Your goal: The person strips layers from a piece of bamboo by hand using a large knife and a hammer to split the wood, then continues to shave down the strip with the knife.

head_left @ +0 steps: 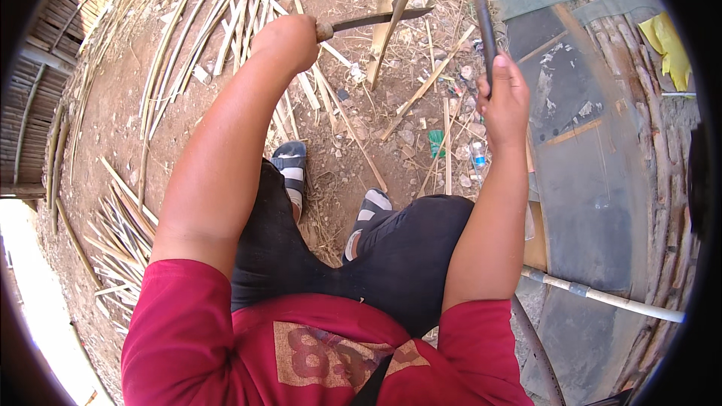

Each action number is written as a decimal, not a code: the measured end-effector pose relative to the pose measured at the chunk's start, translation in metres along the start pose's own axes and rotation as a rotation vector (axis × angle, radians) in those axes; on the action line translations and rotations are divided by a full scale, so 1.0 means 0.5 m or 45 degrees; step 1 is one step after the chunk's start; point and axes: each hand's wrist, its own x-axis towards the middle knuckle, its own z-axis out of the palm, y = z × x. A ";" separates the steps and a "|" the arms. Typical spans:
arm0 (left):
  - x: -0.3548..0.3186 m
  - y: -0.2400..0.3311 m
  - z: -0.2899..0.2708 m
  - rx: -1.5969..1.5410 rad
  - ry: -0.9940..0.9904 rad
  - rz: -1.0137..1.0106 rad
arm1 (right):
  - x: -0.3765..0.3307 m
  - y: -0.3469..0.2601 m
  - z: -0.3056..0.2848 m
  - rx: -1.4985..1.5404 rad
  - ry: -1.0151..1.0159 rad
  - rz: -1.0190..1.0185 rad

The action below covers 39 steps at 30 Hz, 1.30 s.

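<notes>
My left hand (289, 43) is closed round the wooden handle of a knife (367, 21) with a long dark blade pointing right. The blade crosses an upright length of split bamboo or wood (400, 11) ahead of me; how deep it sits in it, I cannot tell. On the right, my right hand (505, 105) grips the lower part of a hammer (483, 22) by its dark handle. The hammer's head is up near the top edge, to the right of the blade and apart from it.
Long split strips (241, 22) lie scattered at the far left, and a pile of shorter ones (120, 237) is by my left side. Dark sheets (594, 203) and poles line the right. A small plastic bottle (478, 154) and a green scrap (436, 143) lie on the stony ground.
</notes>
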 end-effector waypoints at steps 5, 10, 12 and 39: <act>0.004 0.018 0.003 0.036 -0.009 0.039 | 0.024 0.088 0.014 -0.196 0.063 -0.048; 0.019 -0.006 0.027 -0.005 -0.016 -0.012 | 0.034 0.085 0.025 -0.372 0.090 0.025; 0.025 0.001 0.028 -0.013 -0.031 0.014 | 0.020 0.040 0.016 -0.044 0.124 -0.104; 0.043 0.023 0.065 -0.056 -0.123 -0.024 | 0.019 0.084 0.040 -0.052 0.012 -0.101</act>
